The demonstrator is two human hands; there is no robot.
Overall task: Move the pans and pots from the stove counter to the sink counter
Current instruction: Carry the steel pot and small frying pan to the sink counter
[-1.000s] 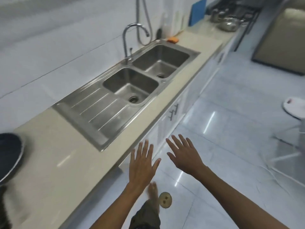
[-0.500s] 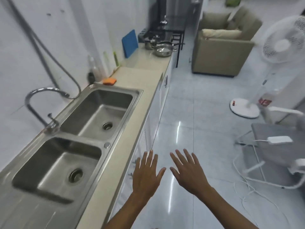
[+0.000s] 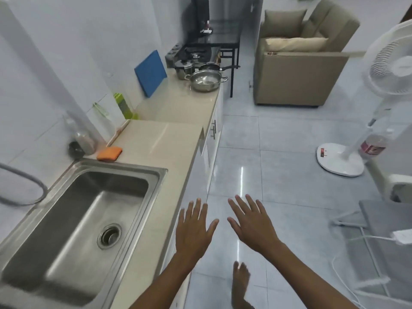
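Note:
Far down the beige counter [image 3: 176, 112] stand a wide steel pot [image 3: 206, 80] with two handles, a lidded steel pot [image 3: 184, 68] behind it, and a dark frying pan [image 3: 211, 67] with a long handle. Beyond them lies the black gas stove [image 3: 196, 52]. My left hand [image 3: 192, 230] and my right hand [image 3: 250, 224] hover palm-down with fingers spread over the floor beside the counter's edge, both holding nothing. The steel sink [image 3: 82, 221] is at my near left.
An orange sponge [image 3: 109, 153] lies behind the sink, a blue cutting board [image 3: 150, 72] leans on the wall. A beige armchair [image 3: 298, 63], a white standing fan [image 3: 361, 121] and floor cables [image 3: 356, 264] occupy the right. My bare foot [image 3: 239, 282] is on the tiles.
The view has advanced along the counter toward the stove end; the sink's left basin and faucet have left the frame and the pots look nearer. Both hands stay spread and bare.

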